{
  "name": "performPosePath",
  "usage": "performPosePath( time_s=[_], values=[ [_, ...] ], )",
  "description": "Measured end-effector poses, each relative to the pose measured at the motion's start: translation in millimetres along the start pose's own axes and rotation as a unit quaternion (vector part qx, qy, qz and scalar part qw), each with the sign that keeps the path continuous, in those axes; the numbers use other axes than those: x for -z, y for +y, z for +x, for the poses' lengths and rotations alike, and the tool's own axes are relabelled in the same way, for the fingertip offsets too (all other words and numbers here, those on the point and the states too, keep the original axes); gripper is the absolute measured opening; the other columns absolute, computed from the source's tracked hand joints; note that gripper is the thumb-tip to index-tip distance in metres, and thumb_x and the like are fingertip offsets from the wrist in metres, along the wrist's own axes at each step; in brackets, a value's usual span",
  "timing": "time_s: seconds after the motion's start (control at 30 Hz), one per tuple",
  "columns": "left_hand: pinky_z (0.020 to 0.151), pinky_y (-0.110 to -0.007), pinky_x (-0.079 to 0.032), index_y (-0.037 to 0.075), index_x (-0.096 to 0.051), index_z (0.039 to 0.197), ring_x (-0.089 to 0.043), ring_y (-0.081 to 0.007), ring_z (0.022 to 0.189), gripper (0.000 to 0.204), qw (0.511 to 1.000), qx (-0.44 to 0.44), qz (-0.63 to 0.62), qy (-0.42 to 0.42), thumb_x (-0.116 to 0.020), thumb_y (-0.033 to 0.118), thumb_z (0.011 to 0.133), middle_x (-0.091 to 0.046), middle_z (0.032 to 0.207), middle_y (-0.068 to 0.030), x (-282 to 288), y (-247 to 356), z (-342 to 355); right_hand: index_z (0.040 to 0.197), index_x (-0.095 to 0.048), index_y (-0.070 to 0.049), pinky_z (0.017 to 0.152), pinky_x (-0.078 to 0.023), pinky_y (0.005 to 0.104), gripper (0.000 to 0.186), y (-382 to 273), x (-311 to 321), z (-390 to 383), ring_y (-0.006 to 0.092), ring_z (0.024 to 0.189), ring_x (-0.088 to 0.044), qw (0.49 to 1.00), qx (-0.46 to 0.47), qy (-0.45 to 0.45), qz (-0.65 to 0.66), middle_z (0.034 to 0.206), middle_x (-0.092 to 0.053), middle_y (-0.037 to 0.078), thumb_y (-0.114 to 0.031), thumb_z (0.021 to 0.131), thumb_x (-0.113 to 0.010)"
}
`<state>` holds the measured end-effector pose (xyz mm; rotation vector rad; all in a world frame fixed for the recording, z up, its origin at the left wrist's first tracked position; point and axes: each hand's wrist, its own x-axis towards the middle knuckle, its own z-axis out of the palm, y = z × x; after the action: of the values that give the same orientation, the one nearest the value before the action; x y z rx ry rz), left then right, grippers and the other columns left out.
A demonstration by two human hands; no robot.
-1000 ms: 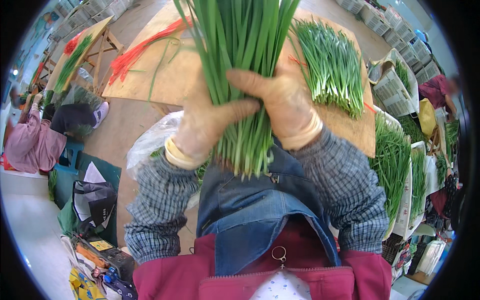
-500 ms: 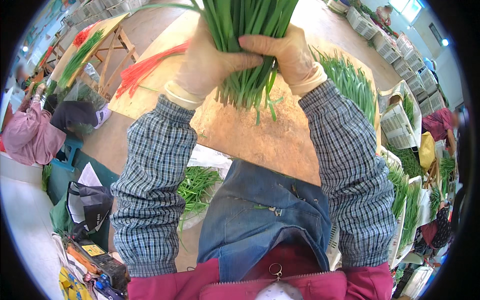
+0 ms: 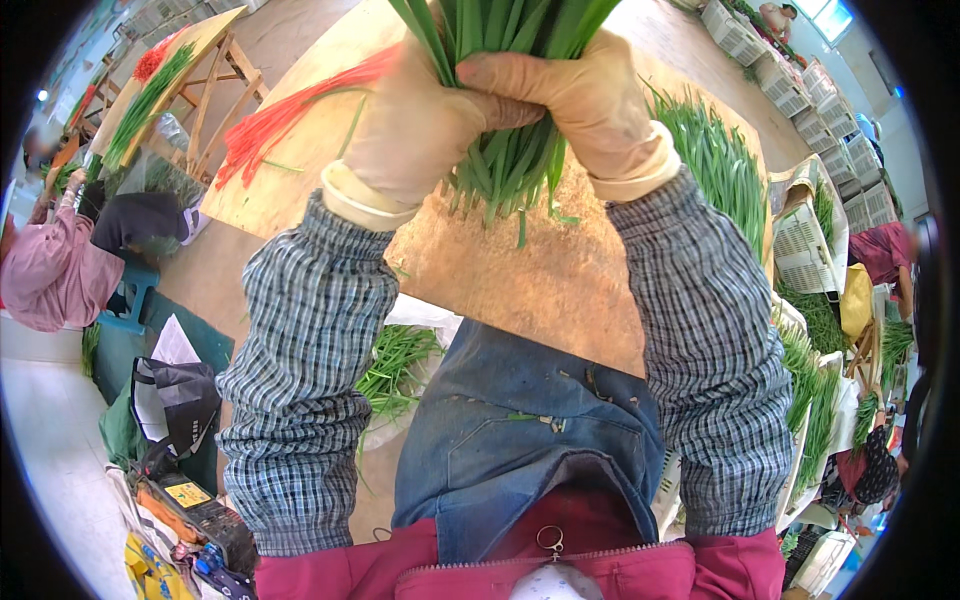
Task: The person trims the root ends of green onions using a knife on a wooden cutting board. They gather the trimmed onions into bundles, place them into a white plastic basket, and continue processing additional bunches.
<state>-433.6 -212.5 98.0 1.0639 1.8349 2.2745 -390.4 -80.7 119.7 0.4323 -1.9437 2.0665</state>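
Over the wooden table (image 3: 520, 285) before me I have a thick bundle of long leaves (image 3: 515, 32), flat, deep green, fanning at the top, ragged at the lower ends, where a strand or two dangles; whether these touch the table I cannot tell. My gloved left hand (image 3: 415, 122) and right hand (image 3: 602, 112) are wrapped round it, thumbs overlapping across the front

green bundle (image 3: 508, 30): top cut off | fingers (image 3: 510, 76): partly hidden | white cloth (image 3: 557, 583): cut off below
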Motion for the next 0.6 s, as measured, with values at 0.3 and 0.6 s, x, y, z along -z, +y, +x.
performPosePath(
  time_s=[0.3, 0.6],
  values=[
    [0.082, -0.032, -0.051, 0.001, -0.054, 0.116, -0.062, -0.0198, 0.095, 0.063, 0.978, 0.041, 0.172, -0.107, -0.084, 0.015, 0.062, -0.065, 0.1, -0.0095, 18.2, -18.1, -1.7, 0.104, -0.065, 0.001, 0.081, -0.051, 0.03, 0.053, 17.8, 16.6, -7.8, 0.0189, 0.089, -0.064, 0.996, -0.048, -0.025, -0.065, 0.098, -0.068, 0.011, -0.02, 0.06, -0.087],
    [0.092, -0.033, -0.045, 0.003, -0.015, 0.144, -0.056, -0.0293, 0.107, 0.111, 0.939, 0.043, 0.299, -0.167, -0.082, 0.019, 0.057, -0.057, 0.116, -0.019, 28.6, -21.3, -4.2, 0.095, -0.067, 0.003, 0.068, -0.053, 0.0256, 0.03, 34.4, -5.1, 6.8, 0.0138, 0.076, -0.065, 0.992, 0.029, 0.109, -0.064, 0.088, -0.069, 0.008, -0.007, 0.069, -0.078]
  ],
)
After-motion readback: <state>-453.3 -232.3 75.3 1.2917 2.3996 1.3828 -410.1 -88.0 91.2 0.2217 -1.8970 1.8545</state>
